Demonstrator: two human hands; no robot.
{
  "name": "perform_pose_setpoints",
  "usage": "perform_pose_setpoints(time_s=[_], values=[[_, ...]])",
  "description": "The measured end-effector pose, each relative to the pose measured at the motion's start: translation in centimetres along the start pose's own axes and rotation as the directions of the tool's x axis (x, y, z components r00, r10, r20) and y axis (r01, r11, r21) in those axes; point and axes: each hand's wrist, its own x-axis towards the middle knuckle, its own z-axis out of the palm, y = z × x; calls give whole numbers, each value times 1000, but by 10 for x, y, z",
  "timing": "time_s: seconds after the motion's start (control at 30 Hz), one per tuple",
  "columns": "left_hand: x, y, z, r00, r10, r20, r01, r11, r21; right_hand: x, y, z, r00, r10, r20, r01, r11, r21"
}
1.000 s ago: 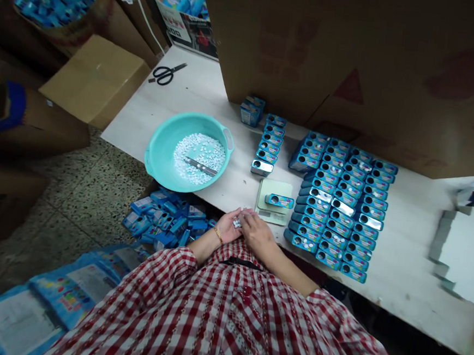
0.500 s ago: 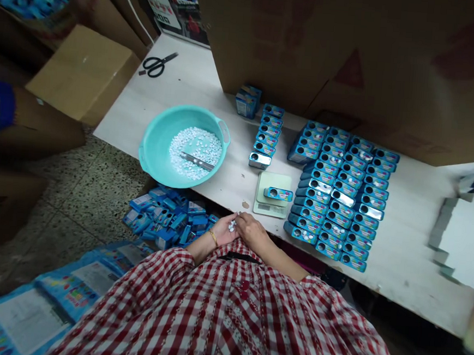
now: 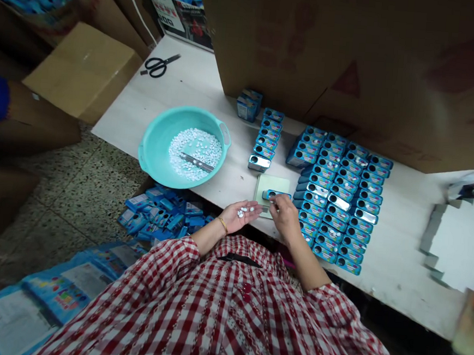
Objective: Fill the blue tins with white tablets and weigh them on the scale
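Note:
My left hand (image 3: 240,215) lies palm up at the table's front edge, cupping several small white tablets (image 3: 244,211). My right hand (image 3: 284,214) has reached forward, its fingertips pinched at the opening of a blue tin (image 3: 272,194) that lies on a small pale green scale (image 3: 272,187). What the fingertips hold is too small to name. To the right of the scale stand several rows of the same blue tins (image 3: 340,194). A shorter column of tins (image 3: 265,141) runs behind the scale.
A teal basin (image 3: 157,149) with white tablets and a metal scoop sits left on the white table (image 3: 187,86). Black scissors (image 3: 159,66) lie far left. Large cardboard boxes (image 3: 332,54) wall the back. Blue packets (image 3: 160,215) lie on the floor.
My right hand left the left palm and moved forward and right to the tin on the scale. My left hand opened flatter, showing the tablets.

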Motion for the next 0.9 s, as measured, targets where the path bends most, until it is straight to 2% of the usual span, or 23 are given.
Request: perform_pose_setpoints(time_s=[0.13,0.2,0.27,0.33,0.4,0.47,0.53,0.63,0.7,0.8,0.9], values=[[-4,1,-5,999,6,-34,-7,1000,-10,10,16,-4,1000,-3,26,7,992,-126],[-7,-1,-8,999,-3,-45,2,1000,-17,6,12,-5,1000,-8,2,8,991,-137],[-10,-5,-10,999,-13,-45,12,999,-34,-3,-1,-2,998,-62,19,64,990,-126],[-13,-9,-13,999,-18,-51,14,997,-71,-17,-21,5,976,-175,127,190,975,-118],[-15,-15,-17,997,-35,-65,27,993,-111,-29,-40,18,926,-273,262,313,941,-126],[-18,-19,-21,995,-52,-81,42,991,-125,-38,-53,32,891,-296,344,363,920,-148],[-22,-21,-25,994,-79,-76,70,991,-115,-43,-57,43,871,-307,383,381,914,-135],[-27,-22,-28,990,-133,-49,127,987,-102,-46,-57,52,843,-369,392,408,913,-20],[-29,-22,-28,988,-152,-24,149,983,-103,-46,-58,53,853,-372,367,386,922,36],[-29,-23,-29,990,-141,22,143,983,-112,-46,-60,53,882,-316,350,328,944,26],[-27,-25,-33,989,-142,46,146,982,-118,-45,-58,53,871,-330,364,344,939,29]])
